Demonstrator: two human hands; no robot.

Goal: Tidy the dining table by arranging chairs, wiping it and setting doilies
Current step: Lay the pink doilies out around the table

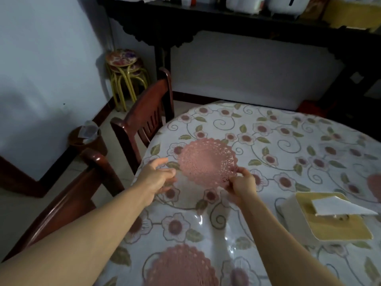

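Observation:
A pink lace doily [207, 159] is held just over the round table [288, 141], which wears a flowered cloth under clear plastic. My right hand [241, 182] pinches the doily's near right edge. My left hand [157, 174] hovers at the doily's left side with relaxed fingers, holding nothing. A second pink doily [181, 267] lies flat on the table close to me. Part of a third doily [375, 184] shows at the right edge. Two dark wooden chairs [144, 118] [68, 199] stand at the table's left side.
A white tissue box [294, 219] with a wooden lid and a tissue sticking out sits on the table at the right. A brown bin [86, 139] and stacked yellow-legged stools [123, 65] stand by the left wall. A dark console table [226, 23] runs along the back wall.

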